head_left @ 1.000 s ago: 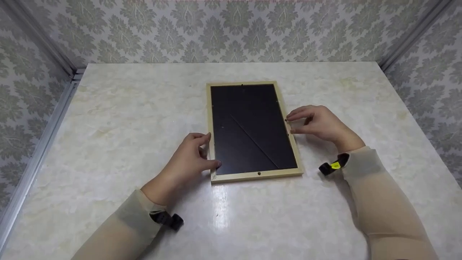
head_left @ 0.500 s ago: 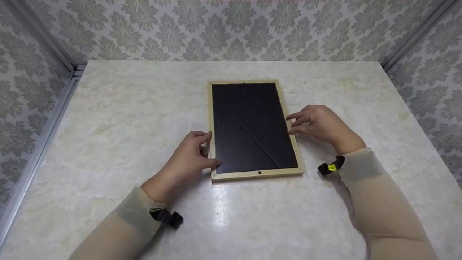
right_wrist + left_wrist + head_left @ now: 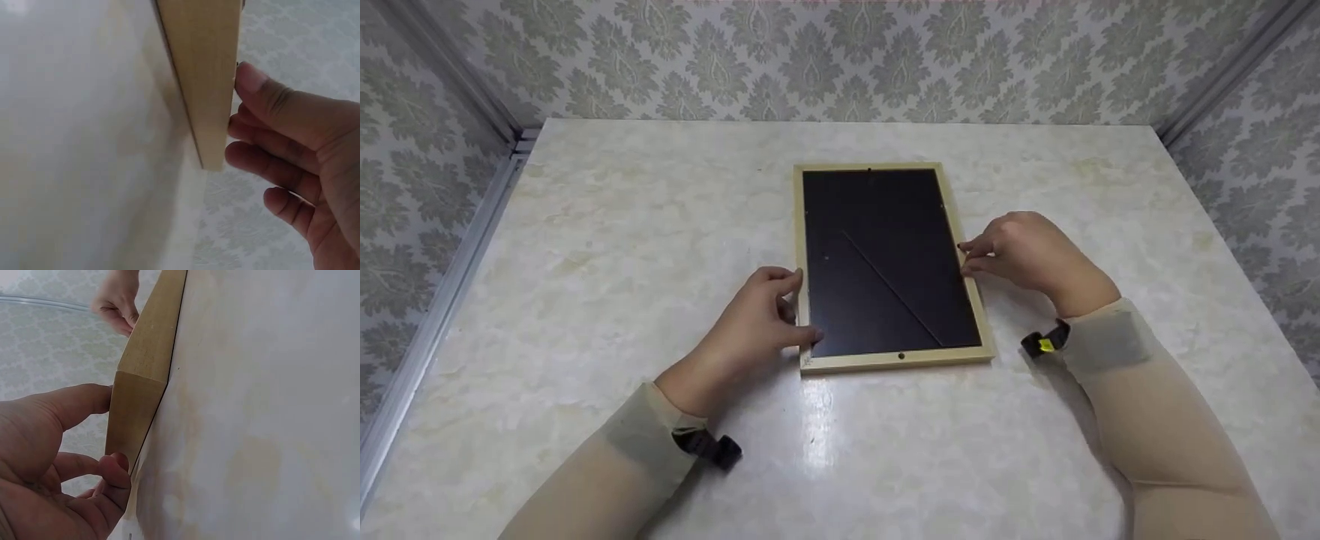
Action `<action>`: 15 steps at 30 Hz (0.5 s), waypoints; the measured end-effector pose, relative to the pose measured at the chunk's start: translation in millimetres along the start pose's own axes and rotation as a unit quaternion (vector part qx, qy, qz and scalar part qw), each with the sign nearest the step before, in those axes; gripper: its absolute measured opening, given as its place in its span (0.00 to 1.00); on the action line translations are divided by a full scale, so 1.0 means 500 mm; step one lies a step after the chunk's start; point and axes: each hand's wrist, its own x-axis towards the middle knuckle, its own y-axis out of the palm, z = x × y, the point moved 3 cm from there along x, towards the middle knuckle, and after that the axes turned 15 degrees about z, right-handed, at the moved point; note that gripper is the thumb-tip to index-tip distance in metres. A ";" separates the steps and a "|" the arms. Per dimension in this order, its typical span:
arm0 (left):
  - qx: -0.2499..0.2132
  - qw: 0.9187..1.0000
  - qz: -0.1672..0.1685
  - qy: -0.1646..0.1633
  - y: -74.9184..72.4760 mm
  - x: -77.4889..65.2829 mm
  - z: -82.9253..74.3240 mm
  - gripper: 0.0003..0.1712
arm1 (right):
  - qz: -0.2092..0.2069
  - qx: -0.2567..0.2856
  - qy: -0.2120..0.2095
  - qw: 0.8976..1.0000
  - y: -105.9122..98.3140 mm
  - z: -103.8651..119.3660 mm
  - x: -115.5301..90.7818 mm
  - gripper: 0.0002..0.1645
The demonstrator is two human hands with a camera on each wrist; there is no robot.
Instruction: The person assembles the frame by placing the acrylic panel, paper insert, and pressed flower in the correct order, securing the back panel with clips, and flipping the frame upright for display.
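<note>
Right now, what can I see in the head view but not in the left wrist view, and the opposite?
Only head view: the dark back panel and the right sleeve.
Only left wrist view: the outer left wall of the wooden frame.
Both: the frame itself, parts of the left hand and right hand, and the tabletop.

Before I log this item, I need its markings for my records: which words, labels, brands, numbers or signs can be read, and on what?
No text can be read.
Small dark mark on the near left corner of the wooden frame: too small to make out.
Yellow label on the black device at the right wrist: too blurred to tell if it bears text.
</note>
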 end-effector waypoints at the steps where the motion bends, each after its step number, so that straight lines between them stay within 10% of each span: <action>1: 0.000 1.000 0.000 0.000 0.000 0.000 0.000 0.57 | 0.007 -0.009 -0.001 1.000 -0.005 0.005 0.003 0.06; 15: 0.004 1.000 -0.001 0.001 -0.001 0.003 0.001 0.57 | 0.148 -0.193 0.072 0.967 -0.045 0.080 0.075 0.23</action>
